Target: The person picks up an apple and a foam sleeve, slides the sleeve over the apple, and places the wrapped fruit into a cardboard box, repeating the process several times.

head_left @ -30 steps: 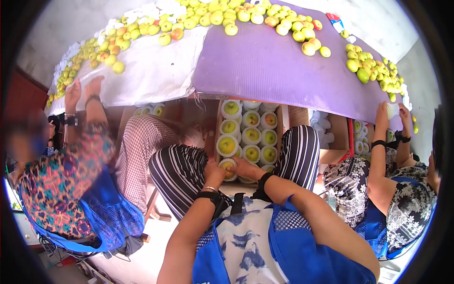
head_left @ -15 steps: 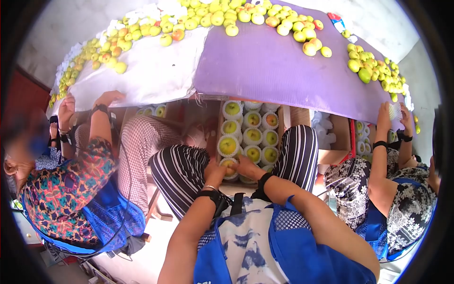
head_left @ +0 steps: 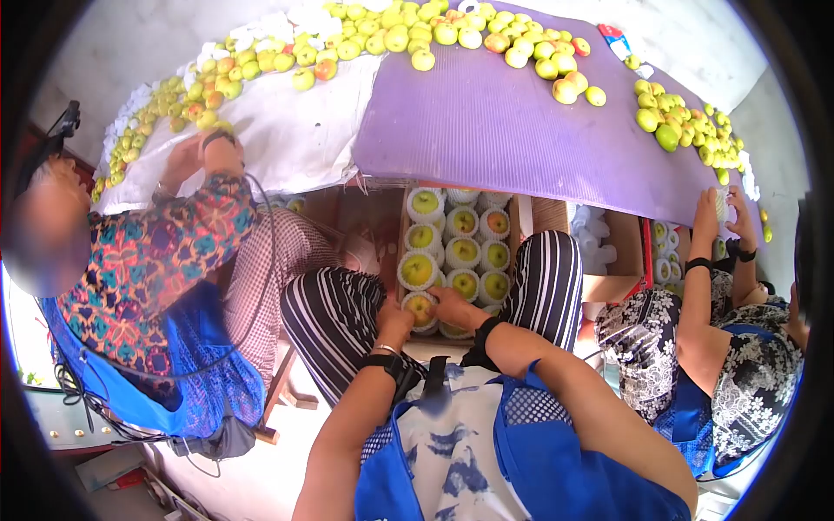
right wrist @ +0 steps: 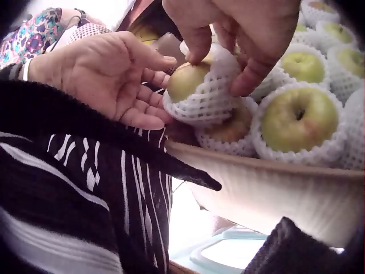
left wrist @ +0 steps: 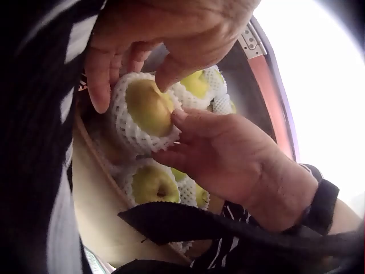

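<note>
A yellow-green apple in a white foam net [head_left: 420, 307] [left wrist: 149, 108] [right wrist: 197, 91] sits tilted at the near end of a box of netted apples [right wrist: 274, 165]. My right hand [head_left: 453, 309] [left wrist: 234, 154] [right wrist: 245, 28] pinches it, thumb on the bare skin and fingers on the net. On the apple's other side is my left hand [head_left: 394, 321] [left wrist: 165, 34] [right wrist: 102, 77], palm up in the right wrist view, its fingers loosely spread by the net. Whether its fingertips bear on the net, I cannot tell.
Loose apples [head_left: 395, 37] lie along the far side of a table with white cloth [head_left: 287, 113] and purple mat [head_left: 486, 122]. People sit at both sides. An open carton [head_left: 612, 252] stands right of the box, beyond my striped knee [head_left: 552, 282].
The person on the left has leaned inward, and their hands have moved right over the white cloth. My hands stay around the same apple, now slightly farther apart, so more of it shows.
</note>
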`<state>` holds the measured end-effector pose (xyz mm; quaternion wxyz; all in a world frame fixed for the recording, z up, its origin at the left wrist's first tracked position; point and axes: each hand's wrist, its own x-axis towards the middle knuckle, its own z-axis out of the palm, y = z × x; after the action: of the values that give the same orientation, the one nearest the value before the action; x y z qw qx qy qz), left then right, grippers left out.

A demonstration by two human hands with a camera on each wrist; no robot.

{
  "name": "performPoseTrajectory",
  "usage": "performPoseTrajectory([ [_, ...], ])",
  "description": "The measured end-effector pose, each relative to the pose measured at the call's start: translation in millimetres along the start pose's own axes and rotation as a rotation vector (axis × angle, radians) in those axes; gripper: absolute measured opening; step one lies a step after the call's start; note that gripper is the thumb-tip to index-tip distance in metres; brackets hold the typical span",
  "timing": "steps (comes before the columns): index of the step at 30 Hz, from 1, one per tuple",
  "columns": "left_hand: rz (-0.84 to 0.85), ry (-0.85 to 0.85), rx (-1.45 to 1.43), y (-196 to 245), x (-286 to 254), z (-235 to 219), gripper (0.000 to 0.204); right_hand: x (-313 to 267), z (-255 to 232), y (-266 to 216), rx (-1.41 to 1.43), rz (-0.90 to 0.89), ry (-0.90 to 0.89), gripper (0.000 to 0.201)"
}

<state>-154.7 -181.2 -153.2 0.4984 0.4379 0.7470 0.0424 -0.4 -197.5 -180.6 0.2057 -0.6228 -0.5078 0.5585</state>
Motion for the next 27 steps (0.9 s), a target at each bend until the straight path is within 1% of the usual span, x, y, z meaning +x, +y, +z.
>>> performPoseTrajectory([
  [2, 0.024, 0.020, 0.056, -9, 12, 8, 0.040, -1, 1, 1, 0.002, -0.001, 0.018, 0.048],
  [3, 0.046, 0.037, 0.112, -14, 19, 12, 0.042, 1, 2, 4, 0.090, 0.008, 0.013, 0.047],
  [4, 0.047, 0.041, 0.110, -11, 17, 11, 0.042, 2, 2, 0, 0.176, 0.017, 0.008, 0.045],
  [5, 0.010, 0.054, 0.074, -10, 12, 12, 0.045, -2, 1, -2, 0.173, 0.006, 0.004, 0.045],
  [6, -0.027, 0.061, 0.041, -7, 9, 12, 0.047, -5, 0, -4, 0.171, 0.073, 0.038, 0.043],
  [7, -0.025, 0.063, 0.041, -3, 4, 9, 0.047, -9, -1, -9, 0.169, 0.143, 0.073, 0.041],
  [9, -0.036, 0.030, 0.013, 5, -7, 3, 0.050, -5, 2, -2, 0.161, 0.128, 0.074, 0.039],
  [10, -0.035, 0.031, 0.014, 2, -5, 6, 0.050, -5, 3, -2, 0.149, 0.110, 0.072, 0.036],
  [12, 0.007, 0.094, 0.011, -9, 0, 13, 0.052, -9, 2, 1, 0.139, 0.077, 0.060, 0.036],
  [13, 0.008, 0.098, 0.009, -9, -3, 12, 0.052, -11, 1, -1, 0.131, 0.050, 0.051, 0.035],
  [14, 0.000, 0.108, 0.005, -7, -6, 12, 0.051, -13, 0, -4, 0.130, 0.048, 0.050, 0.035],
  [16, -0.008, 0.119, -0.001, -6, -10, 12, 0.050, -18, -2, -8, 0.147, 0.135, 0.052, 0.036],
  [17, -0.020, 0.131, -0.035, -6, -11, 13, 0.050, -15, 1, -1, 0.146, 0.133, 0.052, 0.036],
  [19, -0.031, 0.148, -0.071, -9, -11, 15, 0.049, -10, 9, 10, 0.169, 0.152, 0.160, 0.039],
  [22, -0.059, 0.141, -0.108, -15, -9, 17, 0.047, -14, 6, 11, 0.178, 0.199, 0.105, 0.043],
  [25, -0.018, 0.122, -0.097, -16, -18, 17, 0.043, -24, -1, 0, 0.237, 0.234, 0.053, 0.044],
  [27, 0.101, 0.151, -0.092, -16, -25, 21, 0.039, -32, -4, -8, 0.194, 0.231, 0.062, 0.044],
])
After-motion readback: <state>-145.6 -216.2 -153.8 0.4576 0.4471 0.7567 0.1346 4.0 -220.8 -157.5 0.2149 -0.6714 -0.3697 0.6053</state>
